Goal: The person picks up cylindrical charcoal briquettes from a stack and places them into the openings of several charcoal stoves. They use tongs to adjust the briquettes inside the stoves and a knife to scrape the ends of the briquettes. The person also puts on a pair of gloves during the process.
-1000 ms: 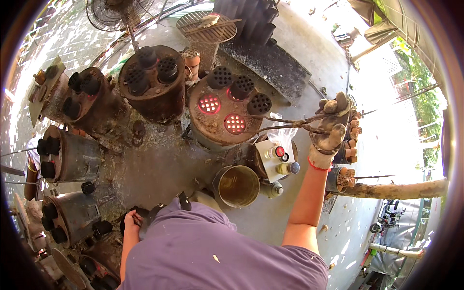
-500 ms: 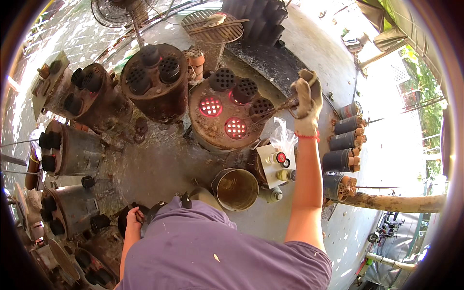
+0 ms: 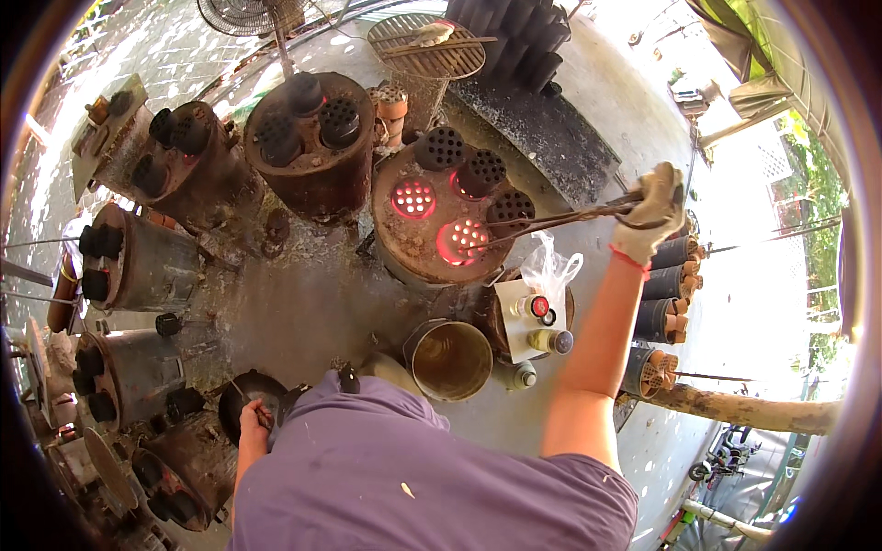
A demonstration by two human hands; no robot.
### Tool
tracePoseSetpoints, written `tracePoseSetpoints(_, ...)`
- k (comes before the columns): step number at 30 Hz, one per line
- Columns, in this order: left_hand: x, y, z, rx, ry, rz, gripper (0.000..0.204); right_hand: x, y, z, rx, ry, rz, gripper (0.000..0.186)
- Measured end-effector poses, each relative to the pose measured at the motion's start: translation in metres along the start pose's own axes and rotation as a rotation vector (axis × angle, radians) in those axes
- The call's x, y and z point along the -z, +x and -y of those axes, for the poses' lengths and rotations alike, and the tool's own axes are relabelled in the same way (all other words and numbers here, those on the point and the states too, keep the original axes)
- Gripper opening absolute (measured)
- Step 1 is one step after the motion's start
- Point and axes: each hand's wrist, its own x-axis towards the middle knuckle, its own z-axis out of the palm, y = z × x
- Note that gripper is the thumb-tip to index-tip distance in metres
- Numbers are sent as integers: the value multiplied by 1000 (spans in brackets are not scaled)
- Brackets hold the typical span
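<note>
Taking the central stove [image 3: 401, 241] as reference: a dark pan [image 3: 236, 397] is situated below and to its left. The left hand [image 3: 256, 422] is at the pan's right side, fingers curled; whether it grips anything cannot be determined. The metal bucket [image 3: 448, 363] stands below the stove. On the stove top, a glowing briquette [image 3: 462, 241] occupies the lower right position, with a black briquette [image 3: 511, 210] above and right of it. The tongs [image 3: 599, 212] extend over the stove's right edge, long axis sloping down leftward, spread tips pointing left, the lower tip over the glowing briquette. Right of the stove, the gloved right hand [image 3: 650, 219] is closed around the handles.
</note>
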Motion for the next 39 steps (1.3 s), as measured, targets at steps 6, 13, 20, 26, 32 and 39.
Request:
tracePoseSetpoints(6,-11,3,3,-56,48,51,21,0,15,43,316,-141,169,12)
tracePoseSetpoints(13,15,15,48,-65,-73,97,20,-52,2,91,634,-85,397,16)
tracePoseSetpoints(20,28,-41,88,-116,67,-123,19,-177,-91,98,306,515,851,25)
tracePoseSetpoints(26,105,-92,108,-300,-276,-213,19,-274,-281,189,927,636,755,28)
tracePoseSetpoints(32,181,-146,128,-397,-677,-464,22,-281,-498,386,-126,1383,1302,18)
tracePoseSetpoints(39,271,-161,156,-505,-925,-681,23,-275,-682,540,315,1383,1229,13)
